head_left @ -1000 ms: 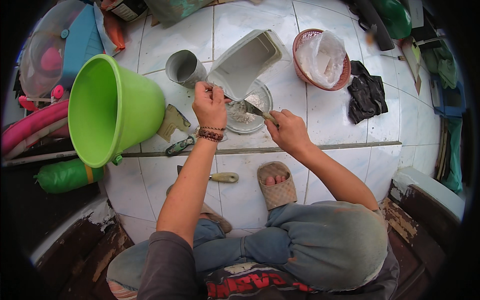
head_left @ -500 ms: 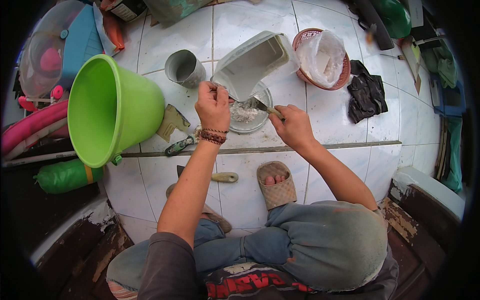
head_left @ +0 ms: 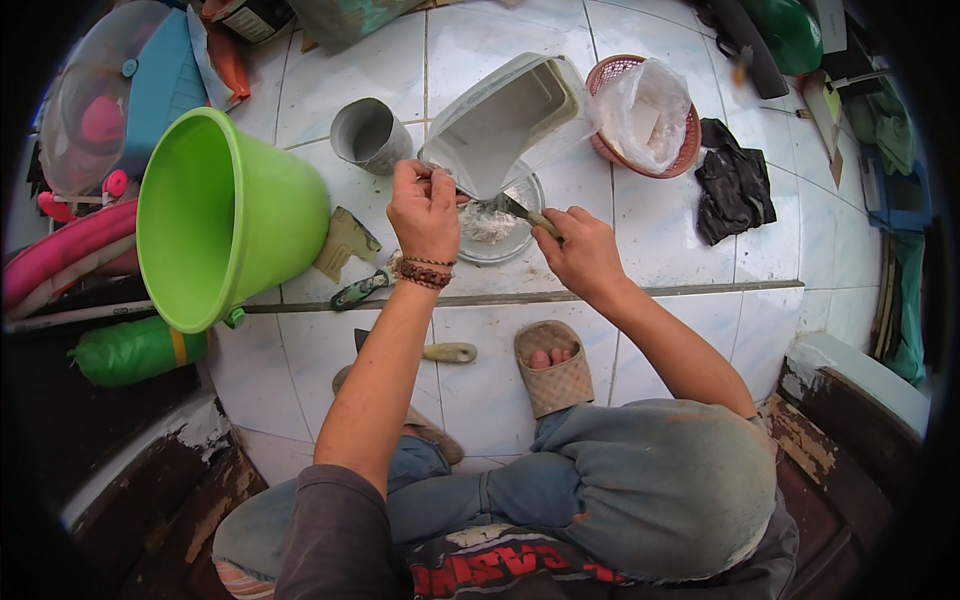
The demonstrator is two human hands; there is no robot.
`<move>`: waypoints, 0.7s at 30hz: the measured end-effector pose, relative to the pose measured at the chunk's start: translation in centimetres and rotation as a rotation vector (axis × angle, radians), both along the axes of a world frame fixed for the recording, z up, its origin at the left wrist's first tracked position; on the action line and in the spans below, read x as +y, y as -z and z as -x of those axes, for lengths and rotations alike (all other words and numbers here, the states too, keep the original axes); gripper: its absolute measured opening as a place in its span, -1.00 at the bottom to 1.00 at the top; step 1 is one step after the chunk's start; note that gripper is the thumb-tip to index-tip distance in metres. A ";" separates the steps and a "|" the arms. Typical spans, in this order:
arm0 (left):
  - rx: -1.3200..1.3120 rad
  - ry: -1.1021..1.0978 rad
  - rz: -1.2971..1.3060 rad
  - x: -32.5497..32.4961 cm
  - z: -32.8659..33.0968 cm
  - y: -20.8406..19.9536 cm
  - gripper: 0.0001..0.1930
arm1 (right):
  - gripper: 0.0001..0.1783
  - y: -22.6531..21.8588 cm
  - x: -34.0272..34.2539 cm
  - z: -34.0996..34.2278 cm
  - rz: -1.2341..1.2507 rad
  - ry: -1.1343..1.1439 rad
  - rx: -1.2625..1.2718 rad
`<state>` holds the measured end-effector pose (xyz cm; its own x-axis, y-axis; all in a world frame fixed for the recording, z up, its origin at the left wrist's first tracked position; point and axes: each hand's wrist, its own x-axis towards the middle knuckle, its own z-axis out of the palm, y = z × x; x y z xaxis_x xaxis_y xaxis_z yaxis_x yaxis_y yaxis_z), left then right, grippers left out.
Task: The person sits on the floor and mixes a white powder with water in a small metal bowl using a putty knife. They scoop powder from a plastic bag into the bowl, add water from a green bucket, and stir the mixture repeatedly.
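Note:
My left hand (head_left: 424,212) is closed on the near edge of a rectangular translucent plastic tub (head_left: 500,120) with greyish residue inside. The tub is tilted over a round dish (head_left: 497,255), whose bottom holds whitish, crumbly powder (head_left: 487,229). In my right hand (head_left: 584,250) is the handle of a putty knife (head_left: 516,207). Its metal blade points left, at the tub's lower corner above the dish; whether the two touch I cannot tell. The tub hides the dish's far side.
A grey cup (head_left: 366,135) stands left of the tub, and a green bucket (head_left: 235,215) further left. To the right are a red basket (head_left: 690,150) with a plastic bag and a black bag (head_left: 735,185). Scrapers (head_left: 450,353) lie near my sandals, below a floor ledge (head_left: 680,290).
The tub has tipped a little, its far edge shifting slightly away from me. My right hand and the putty knife have moved slightly to the left.

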<state>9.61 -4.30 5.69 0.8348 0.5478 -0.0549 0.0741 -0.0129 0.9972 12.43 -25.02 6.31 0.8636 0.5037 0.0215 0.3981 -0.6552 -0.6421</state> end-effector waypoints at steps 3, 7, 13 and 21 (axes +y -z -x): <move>-0.022 0.003 0.008 -0.2 -0.1 0.0 -0.86 | -0.72 0.6 -0.5 0.2 0.065 -0.023 -0.010; -0.024 0.005 0.011 -0.1 0.1 -0.3 -0.87 | -0.72 -0.4 -0.5 0.1 0.037 -0.014 -0.015; -0.029 0.004 0.017 -0.4 0.3 -0.6 -0.87 | -0.72 0.0 -0.9 0.4 0.004 -0.037 -0.056; -0.039 -0.010 0.027 -0.3 0.5 -0.5 -0.87 | -0.69 0.7 -1.2 0.5 0.013 -0.075 -0.032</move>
